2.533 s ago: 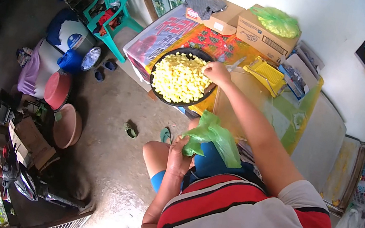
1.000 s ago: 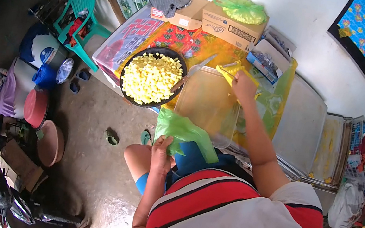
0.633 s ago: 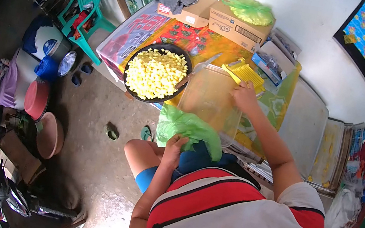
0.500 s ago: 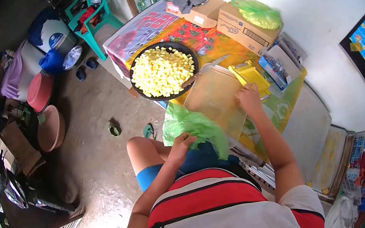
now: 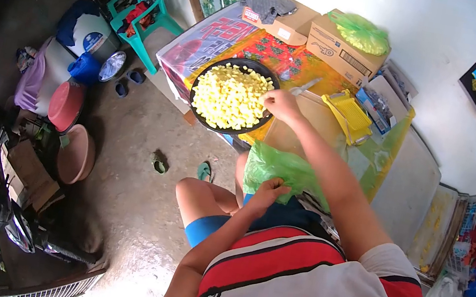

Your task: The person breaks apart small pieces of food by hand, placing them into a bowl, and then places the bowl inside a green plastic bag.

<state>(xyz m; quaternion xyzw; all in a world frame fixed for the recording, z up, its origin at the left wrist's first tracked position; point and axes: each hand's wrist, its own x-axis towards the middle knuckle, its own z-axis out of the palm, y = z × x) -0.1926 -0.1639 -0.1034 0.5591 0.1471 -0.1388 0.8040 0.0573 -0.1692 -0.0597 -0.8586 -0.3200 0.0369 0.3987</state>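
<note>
My left hand (image 5: 269, 193) is closed on a thin green plastic bag (image 5: 285, 171) that hangs over my lap at the table's near edge. My right hand (image 5: 279, 104) is at the right rim of a round black pan (image 5: 198, 83), its fingers curled together; what they hold, if anything, is too small to make out. Pale yellow cubes (image 5: 231, 96) are heaped in the pan. Beside my right arm lies a translucent board (image 5: 310, 137), partly covered by the arm. A knife (image 5: 305, 86) shows behind my hand, and a yellow slatted tray (image 5: 349, 114) rests to the right.
Cardboard boxes (image 5: 337, 53) line the table's back, one topped by a filled green bag (image 5: 360, 32). A grey cloth (image 5: 268, 7) lies on another box. A green chair (image 5: 146, 18), basins (image 5: 65, 106) and slippers (image 5: 159, 164) are on the floor to the left.
My right hand has moved left from the yellow tray to the pan's rim. The yellow tray has turned slightly. My left hand still grips the green bag, and the camera view has shifted.
</note>
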